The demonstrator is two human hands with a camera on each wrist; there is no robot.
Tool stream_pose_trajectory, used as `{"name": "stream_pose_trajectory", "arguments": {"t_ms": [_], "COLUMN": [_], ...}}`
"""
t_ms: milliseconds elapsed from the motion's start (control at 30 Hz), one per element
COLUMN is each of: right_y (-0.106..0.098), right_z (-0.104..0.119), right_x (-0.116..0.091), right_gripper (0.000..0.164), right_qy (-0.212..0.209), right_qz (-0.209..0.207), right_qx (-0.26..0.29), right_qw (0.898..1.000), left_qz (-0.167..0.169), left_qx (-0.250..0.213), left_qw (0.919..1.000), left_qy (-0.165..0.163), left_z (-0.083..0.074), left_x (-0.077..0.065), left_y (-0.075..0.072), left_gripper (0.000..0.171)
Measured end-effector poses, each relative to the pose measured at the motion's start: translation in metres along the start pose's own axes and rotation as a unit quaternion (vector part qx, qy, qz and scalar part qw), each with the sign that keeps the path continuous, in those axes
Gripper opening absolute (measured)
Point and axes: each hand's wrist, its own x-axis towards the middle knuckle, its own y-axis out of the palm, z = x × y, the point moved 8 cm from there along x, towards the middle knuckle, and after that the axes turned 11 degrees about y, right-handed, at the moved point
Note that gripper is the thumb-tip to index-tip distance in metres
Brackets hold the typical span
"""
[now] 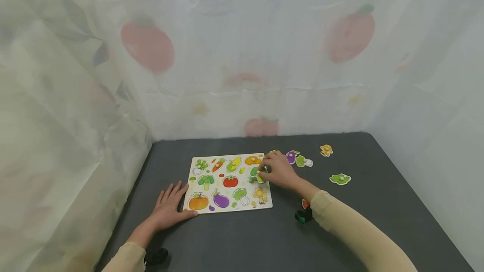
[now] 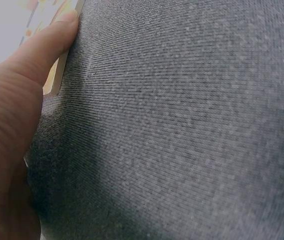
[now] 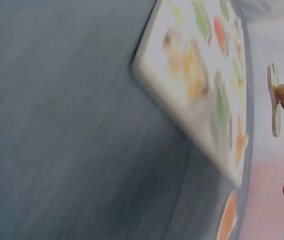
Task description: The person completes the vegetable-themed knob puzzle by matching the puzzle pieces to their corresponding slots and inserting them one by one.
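Note:
A white wooden puzzle board [image 1: 218,186] with vegetable pictures lies on the dark table. My left hand [image 1: 169,208] rests at its left edge, fingers spread, with the thumb [image 2: 46,47] on the near left corner. Over the board's right side, my right hand [image 1: 279,170] pinches a thin puzzle piece [image 3: 274,112] by its small yellowish knob. The piece is raised off the board and looks green in the head view; which vegetable it shows is unclear. Beneath it, the broccoli-like picture [image 1: 254,172] is partly covered.
Right of the board lie an eggplant piece [image 1: 291,157], a bok choy piece [image 1: 304,161], a yellow mushroom-like piece [image 1: 326,150] and a green piece [image 1: 340,179]. A red-orange piece [image 1: 305,204] is half hidden by the right wrist camera. Printed curtains stand behind and beside the table.

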Motion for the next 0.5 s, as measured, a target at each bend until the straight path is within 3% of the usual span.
{"name": "stream_pose_trajectory", "arguments": {"t_ms": [300,500], "right_y": [0.054,0.087], "right_z": [0.061,0.09], "right_x": [0.038,0.05], "right_gripper": [0.008,0.011], "right_qy": [0.004,0.014], "right_qz": [0.044,0.057], "right_qx": [0.008,-0.027], "right_qw": [0.999,0.998], "left_qz": [-0.004,-0.001], "left_qx": [-0.005,0.0], "left_qw": [1.0,1.0], "left_qy": [0.003,0.002], "left_z": [-0.006,-0.003], "left_x": [-0.002,-0.001], "left_y": [-0.002,0.004], "left_gripper": [0.113,0.114]}}
